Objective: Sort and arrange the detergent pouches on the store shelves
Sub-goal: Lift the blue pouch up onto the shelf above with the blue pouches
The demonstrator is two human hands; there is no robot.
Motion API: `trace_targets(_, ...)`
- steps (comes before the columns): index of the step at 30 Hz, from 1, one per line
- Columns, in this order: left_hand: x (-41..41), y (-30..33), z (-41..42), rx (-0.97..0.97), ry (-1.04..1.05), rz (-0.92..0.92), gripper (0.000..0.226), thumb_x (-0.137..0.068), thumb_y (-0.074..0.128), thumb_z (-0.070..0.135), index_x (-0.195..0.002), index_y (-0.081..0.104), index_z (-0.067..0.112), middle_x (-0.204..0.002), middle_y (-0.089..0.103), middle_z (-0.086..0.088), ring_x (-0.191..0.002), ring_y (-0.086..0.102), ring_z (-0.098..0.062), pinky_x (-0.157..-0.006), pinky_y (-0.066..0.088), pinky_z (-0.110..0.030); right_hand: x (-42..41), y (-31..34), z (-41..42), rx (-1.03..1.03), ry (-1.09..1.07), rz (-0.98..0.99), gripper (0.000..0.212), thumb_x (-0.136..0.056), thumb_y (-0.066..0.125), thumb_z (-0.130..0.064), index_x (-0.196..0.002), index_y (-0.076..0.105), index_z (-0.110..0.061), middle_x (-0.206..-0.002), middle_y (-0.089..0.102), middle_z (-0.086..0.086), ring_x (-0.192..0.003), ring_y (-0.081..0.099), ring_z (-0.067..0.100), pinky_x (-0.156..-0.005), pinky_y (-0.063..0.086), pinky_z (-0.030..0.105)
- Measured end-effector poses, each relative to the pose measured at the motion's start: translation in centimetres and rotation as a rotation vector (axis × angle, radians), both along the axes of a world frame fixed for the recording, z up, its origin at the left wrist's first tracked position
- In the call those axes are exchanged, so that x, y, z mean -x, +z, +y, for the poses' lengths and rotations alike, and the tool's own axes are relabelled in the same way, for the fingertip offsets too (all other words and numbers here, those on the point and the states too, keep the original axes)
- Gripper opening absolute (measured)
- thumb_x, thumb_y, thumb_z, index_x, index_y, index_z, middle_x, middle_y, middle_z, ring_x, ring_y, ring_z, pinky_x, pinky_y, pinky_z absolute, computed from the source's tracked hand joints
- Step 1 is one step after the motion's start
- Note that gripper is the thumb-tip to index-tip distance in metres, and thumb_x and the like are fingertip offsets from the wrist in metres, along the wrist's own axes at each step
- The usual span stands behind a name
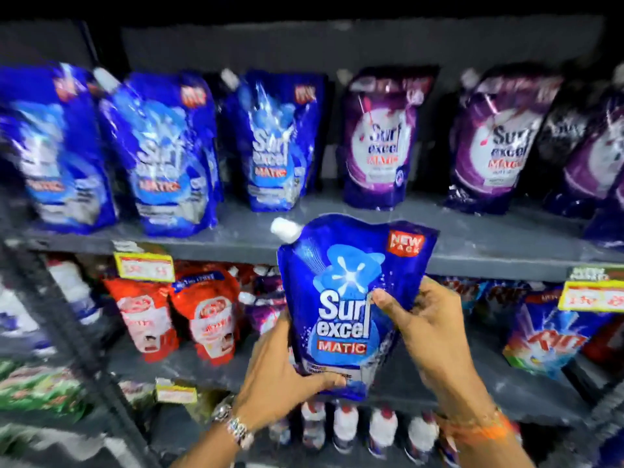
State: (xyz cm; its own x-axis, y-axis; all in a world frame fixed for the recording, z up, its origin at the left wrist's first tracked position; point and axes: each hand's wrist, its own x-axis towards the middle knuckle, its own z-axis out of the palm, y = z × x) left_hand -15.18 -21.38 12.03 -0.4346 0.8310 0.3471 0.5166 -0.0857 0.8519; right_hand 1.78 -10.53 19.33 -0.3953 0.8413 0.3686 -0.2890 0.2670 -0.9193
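A blue detergent pouch [344,292] with a white cap is held upright in front of the upper shelf's front edge [236,246]. My left hand [280,376] grips its bottom left corner. My right hand [418,319] holds its right side, thumb across the front. On the upper shelf stand three blue pouches [270,143] at left and purple pouches [378,140] at right, all blurred.
The lower shelf carries red pouches [206,312] at left and a blue-and-red pouch [550,336] at right. Yellow price tags [144,266] hang on the shelf edges. White-capped bottles [381,430] line the bottom row. Green packs [37,386] lie at far left.
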Motion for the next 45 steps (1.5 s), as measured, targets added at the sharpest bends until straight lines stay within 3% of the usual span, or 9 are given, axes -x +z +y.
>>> trace_targets(7, 4.9, 10.3, 1.2, -0.207, 0.081, 0.035, 0.092, -0.045, 0.097, 0.041, -0.122, 0.046, 0.038, -0.116, 0.071, 0.025, -0.106, 0.070, 0.003, -0.094, 0.058, -0.035, 6.2, 10.8, 2.6, -0.164, 0.064, 0.078, 0.016, -0.086, 0.070, 0.005, -0.089, 0.072, -0.010, -0.078, 0.080, -0.006, -0.071, 0.076, 0.010, -0.060, 0.060, 0.025)
trace_targets(11, 8.4, 13.3, 3.6, -0.222, 0.090, 0.046, 0.094, -0.048, 0.098, 0.039, -0.125, 0.045, 0.030, -0.122, 0.070, 0.013, -0.114, 0.068, -0.008, -0.100, 0.055, -0.047, 9.9, 14.3, 5.1, -0.199, 0.066, 0.042, 0.009, -0.086, 0.073, -0.001, -0.089, 0.074, -0.010, -0.081, 0.080, 0.000, -0.077, 0.078, 0.020, -0.070, 0.064, 0.040)
trace_targets(17, 11.6, 14.6, 5.9, -0.137, 0.087, 0.049, 0.099, -0.060, 0.095, 0.019, -0.138, 0.034, 0.026, -0.120, 0.061, 0.021, -0.113, 0.064, -0.004, -0.105, 0.052, -0.042, 14.1, 15.1, 7.2, -0.177, 0.012, -0.064, 0.023, -0.083, 0.080, -0.013, -0.102, 0.070, -0.004, -0.100, 0.079, 0.012, -0.085, 0.079, 0.027, -0.077, 0.064, 0.050)
trace_targets(23, 13.4, 14.1, 7.5, -0.031, 0.051, 0.013, 0.089, -0.064, 0.092, 0.015, -0.133, 0.037, 0.023, -0.131, 0.063, 0.004, -0.121, 0.062, -0.014, -0.106, 0.051, -0.048, 15.9, 13.5, 8.9, -0.203, -0.095, -0.156, 0.020, -0.082, 0.080, -0.025, -0.098, 0.071, -0.017, -0.101, 0.080, 0.007, -0.085, 0.079, 0.024, -0.077, 0.064, 0.051)
trace_targets(28, 13.7, 14.4, 8.0, 0.013, 0.037, 0.021, 0.088, -0.066, 0.091, 0.017, -0.132, 0.034, 0.023, -0.132, 0.062, 0.003, -0.122, 0.061, -0.016, -0.107, 0.051, -0.047, 15.7, 13.7, 9.2, -0.223, -0.080, -0.182, 0.030, -0.084, 0.079, -0.025, -0.108, 0.069, -0.009, -0.105, 0.079, 0.008, -0.088, 0.078, 0.024, -0.079, 0.064, 0.050)
trace_targets(34, 12.4, 14.5, 6.2, 0.060, 0.079, 0.136, 0.107, -0.066, 0.091, 0.023, -0.146, 0.021, 0.016, -0.140, 0.055, 0.001, -0.128, 0.056, -0.017, -0.108, 0.047, -0.038, 13.9, 13.3, 8.7, -0.189, -0.036, -0.202, 0.054, -0.084, 0.079, -0.030, -0.128, 0.055, -0.009, -0.121, 0.072, 0.009, -0.105, 0.073, 0.024, -0.077, 0.063, 0.034)
trace_targets(36, 11.4, 13.6, 4.5, -0.083, 0.200, 0.134, 0.110, -0.062, 0.093, 0.025, -0.147, 0.024, 0.017, -0.135, 0.054, 0.000, -0.122, 0.055, -0.014, -0.105, 0.047, -0.031, 11.9, 12.6, 7.5, -0.205, -0.086, -0.204, 0.060, -0.087, 0.076, -0.031, -0.136, 0.049, -0.012, -0.126, 0.067, 0.008, -0.112, 0.068, 0.023, -0.076, 0.056, 0.023)
trace_targets(40, 9.3, 8.5, 1.0, -0.416, 0.351, 0.023, 0.082, -0.064, 0.091, 0.009, -0.131, 0.045, 0.021, -0.111, 0.065, 0.001, -0.099, 0.065, -0.011, -0.088, 0.053, -0.021, 7.5, 8.0, 3.3, -0.325, -0.270, -0.088, 0.041, -0.088, 0.075, -0.025, -0.124, 0.055, -0.018, -0.115, 0.070, -0.002, -0.102, 0.067, 0.014, -0.084, 0.056, 0.029)
trace_targets(45, 8.6, -2.0, -0.3, -0.373, 0.404, -0.066, 0.067, -0.063, 0.091, 0.004, -0.112, 0.052, 0.030, -0.097, 0.064, 0.003, -0.089, 0.065, -0.009, -0.084, 0.056, -0.022, 5.9, -2.7, -1.0, -0.284, -0.287, 0.021, 0.015, -0.091, 0.070, -0.013, -0.099, 0.061, -0.022, -0.088, 0.070, -0.008, -0.080, 0.066, 0.007, -0.074, 0.053, 0.022)
